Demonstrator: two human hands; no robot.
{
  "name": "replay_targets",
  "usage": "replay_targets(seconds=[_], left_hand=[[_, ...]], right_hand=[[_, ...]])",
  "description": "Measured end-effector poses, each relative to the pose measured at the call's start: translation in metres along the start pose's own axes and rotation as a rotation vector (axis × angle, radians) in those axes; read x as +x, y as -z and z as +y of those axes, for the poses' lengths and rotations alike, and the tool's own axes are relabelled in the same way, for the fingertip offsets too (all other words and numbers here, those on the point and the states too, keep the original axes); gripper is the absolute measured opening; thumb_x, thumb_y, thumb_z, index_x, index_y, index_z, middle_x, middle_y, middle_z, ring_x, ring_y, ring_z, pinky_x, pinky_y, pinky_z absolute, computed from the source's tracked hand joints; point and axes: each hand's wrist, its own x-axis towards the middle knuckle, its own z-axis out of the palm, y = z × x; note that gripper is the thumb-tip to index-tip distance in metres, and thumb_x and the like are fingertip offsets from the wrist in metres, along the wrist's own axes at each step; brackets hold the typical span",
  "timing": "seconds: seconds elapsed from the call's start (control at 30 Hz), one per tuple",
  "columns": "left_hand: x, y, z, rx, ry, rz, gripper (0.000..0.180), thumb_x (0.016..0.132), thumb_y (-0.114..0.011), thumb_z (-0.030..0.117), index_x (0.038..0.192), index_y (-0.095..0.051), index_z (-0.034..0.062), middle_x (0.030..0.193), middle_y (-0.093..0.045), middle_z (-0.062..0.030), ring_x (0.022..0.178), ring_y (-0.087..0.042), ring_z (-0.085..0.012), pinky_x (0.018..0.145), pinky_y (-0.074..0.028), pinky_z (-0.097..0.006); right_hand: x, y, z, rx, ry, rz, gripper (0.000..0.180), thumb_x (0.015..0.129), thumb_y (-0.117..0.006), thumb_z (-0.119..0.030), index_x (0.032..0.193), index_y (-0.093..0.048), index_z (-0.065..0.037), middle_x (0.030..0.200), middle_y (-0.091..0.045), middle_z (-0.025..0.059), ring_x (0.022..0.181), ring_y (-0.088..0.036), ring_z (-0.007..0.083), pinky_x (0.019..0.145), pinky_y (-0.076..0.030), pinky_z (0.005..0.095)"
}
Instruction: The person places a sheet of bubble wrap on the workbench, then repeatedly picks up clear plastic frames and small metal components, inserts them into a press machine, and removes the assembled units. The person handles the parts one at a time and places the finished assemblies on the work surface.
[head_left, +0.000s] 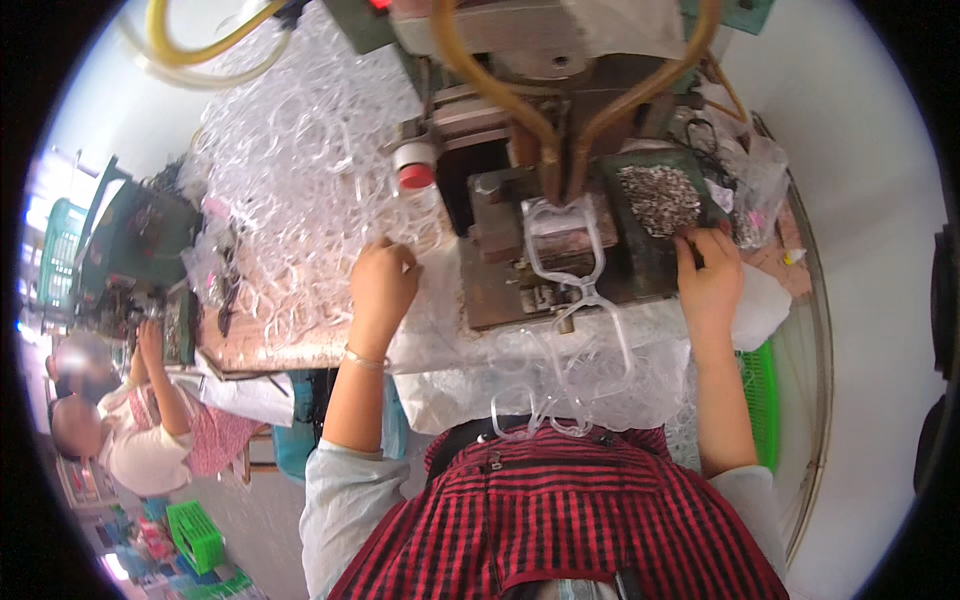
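Note:
A clear plastic eyeglass frame (584, 290) lies on the machine's metal block (492, 225), one rim under the two tan hoses and the other hanging towards me. My left hand (382, 288) is closed at the front edge of the heap of clear eyeglass frames (310, 150); what its curled fingers hold, if anything, is hidden. Beside the machine, my right hand (712, 278) reaches the near edge of a dark tray (640, 262) of small metal parts (660, 200). Its thumb and forefinger are bent together, and anything between them is too small to make out.
More clear frames (640, 375) lie on white sheeting near my lap. A red button (415, 176) sits left of the machine head. A plastic bag (765, 185) stands behind the tray, and a green basket (760, 400) below right. At left, another person (150, 440) works at a green machine (140, 235).

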Motion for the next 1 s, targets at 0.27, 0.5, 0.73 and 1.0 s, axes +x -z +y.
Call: replay_targets(seconds=[0.27, 0.5, 0.73, 1.0], left_hand=[[0.001, 0.036, 0.005, -1.546, 0.275, -0.095, 0.005, 0.098, -0.064, 0.013, 0.097, -0.063, 0.0078, 0.080, -0.063, 0.0007, 0.068, -0.054, -0.0060, 0.062, -0.042, -0.023], [-0.005, 0.032, 0.054, -1.768, -0.024, 0.379, 0.010, 0.103, -0.054, 0.011, 0.106, -0.058, 0.0034, 0.110, -0.062, -0.0107, 0.097, -0.059, -0.0183, 0.083, -0.049, -0.033], [-0.046, 0.081, 0.120, -0.979, -0.723, 0.533, 0.013, 0.098, -0.059, 0.015, 0.092, -0.066, 0.0047, 0.086, -0.072, -0.0135, 0.080, -0.073, -0.0283, 0.068, -0.053, -0.039], [-0.050, 0.098, 0.128, -0.757, -1.223, 0.378, 0.017, 0.085, -0.072, 0.011, 0.100, -0.078, 0.0127, 0.107, -0.077, -0.0055, 0.084, -0.068, -0.0170, 0.077, -0.058, -0.028]], right_hand=[[0.002, 0.024, -0.031, 0.420, -0.162, -0.060, 0.010, 0.085, -0.071, -0.001, 0.095, -0.072, -0.002, 0.094, -0.072, 0.0080, 0.088, -0.068, 0.0210, 0.081, -0.052, 0.0313], [0.050, -0.008, -0.105, 0.970, -0.131, -0.080, 0.025, 0.082, -0.073, 0.001, 0.107, -0.066, 0.000, 0.096, -0.073, 0.0082, 0.090, -0.069, 0.0158, 0.082, -0.053, 0.0300], [0.047, -0.011, -0.116, 1.262, -0.359, -0.216, 0.044, 0.083, -0.072, 0.003, 0.123, -0.055, 0.003, 0.104, -0.071, 0.0101, 0.095, -0.067, 0.0147, 0.087, -0.052, 0.0276], [0.041, 0.036, -0.136, 1.351, -0.372, -0.334, 0.050, 0.088, -0.064, 0.003, 0.135, -0.049, 0.003, 0.121, -0.067, 0.0148, 0.115, -0.062, 0.0190, 0.099, -0.047, 0.0306]])
